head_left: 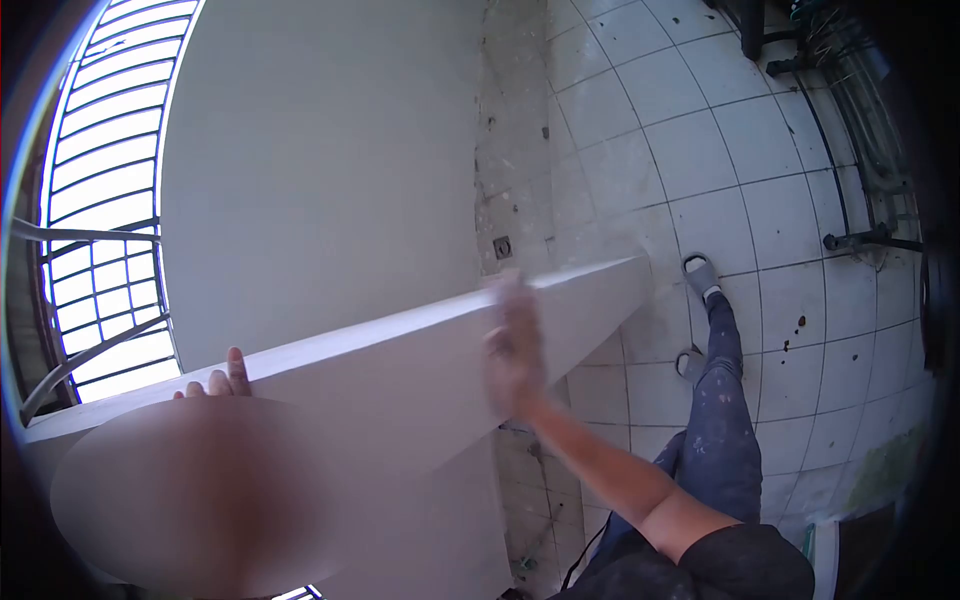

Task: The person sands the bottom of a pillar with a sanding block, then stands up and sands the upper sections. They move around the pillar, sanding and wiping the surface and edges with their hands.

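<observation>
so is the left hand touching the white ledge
Touching. In the head view the left hand has fingers hooked over the white ledge, no gap.

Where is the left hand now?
Head view, lower left: the left hand rests its fingers over the top edge of the white ledge, near the window bars, apart from the right hand.
</observation>
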Motion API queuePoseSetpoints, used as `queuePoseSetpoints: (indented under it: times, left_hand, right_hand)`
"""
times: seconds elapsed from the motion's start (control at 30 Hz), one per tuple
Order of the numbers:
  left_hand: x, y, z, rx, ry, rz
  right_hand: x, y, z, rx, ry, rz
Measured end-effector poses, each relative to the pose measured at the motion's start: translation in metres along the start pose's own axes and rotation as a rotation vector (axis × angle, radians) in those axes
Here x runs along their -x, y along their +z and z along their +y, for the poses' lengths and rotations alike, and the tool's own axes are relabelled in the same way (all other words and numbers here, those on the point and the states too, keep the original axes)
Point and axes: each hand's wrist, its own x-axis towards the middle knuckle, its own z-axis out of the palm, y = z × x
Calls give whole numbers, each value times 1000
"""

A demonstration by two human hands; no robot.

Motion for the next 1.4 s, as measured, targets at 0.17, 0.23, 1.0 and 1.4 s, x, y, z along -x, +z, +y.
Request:
queuePoseSetpoints:
  times: [0.17,0.23,1.0,1.4]
  left_hand:
    - [1,0,0,-48,-14,-35]
    - [0,-3,5,-82,-32,-64]
    - [-4,4,-18,62,169,-5]
    - [-1,-7,-20,115,138,-97]
  right_hand:
    - [1,-38,-109,-104,-370,-379]
    - [8,-37,-54,-171,-309,-330]
    - [22,-34,106,4,113,-223]
    - [-13,-26,-135,-344,-575,-399]
